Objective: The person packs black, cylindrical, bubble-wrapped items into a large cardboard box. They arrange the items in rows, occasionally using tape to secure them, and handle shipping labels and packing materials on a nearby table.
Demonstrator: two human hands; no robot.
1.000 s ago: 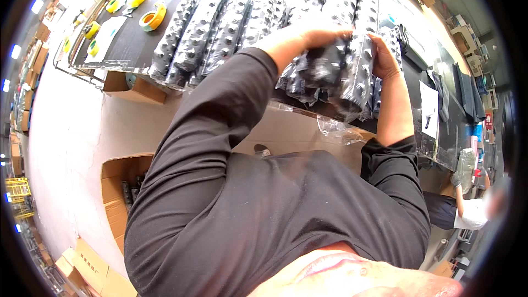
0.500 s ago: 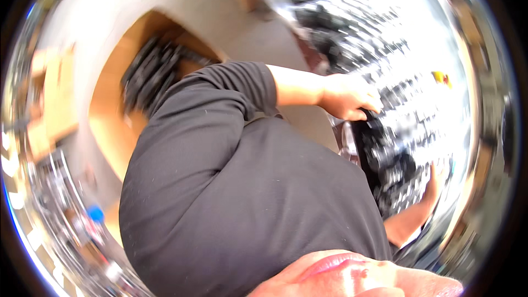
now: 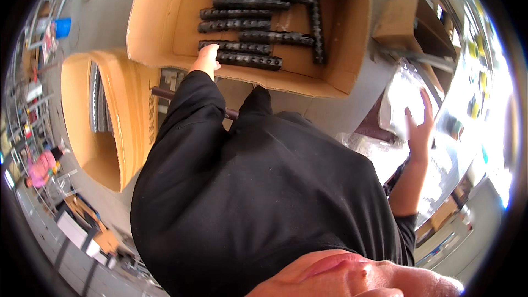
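My left hand (image 3: pixel 207 59) reaches over the near wall of a big cardboard box (image 3: pixel 346 33). Its thumb and fingers are closed round the left end of a black knobbly strip (image 3: pixel 250 60), the nearest one on the box floor. Several similar black strips (image 3: pixel 250 3) lie beyond it, mostly crosswise and partly stacked. One strip (image 3: pixel 317 30) lies lengthwise at their right. My right hand (image 3: pixel 419 126) is raised at the right with its fingers spread and holds nothing. Behind it are clear plastic wrap (image 3: pixel 404 91) and a bright, glaring table surface.
A second cardboard box (image 3: pixel 132 115) with grey sheets inside stands at the left. Another open carton (image 3: pixel 404 19) is at the far right, near metal racks. A dark red bar (image 3: pixel 165 93) runs below the big box. Far left, a person in pink (image 3: pixel 41 168) is near shelving.
My body has turned left, from the table of black strips to the box. My left hand has moved from that table into the box. My right hand has come away from the strips.
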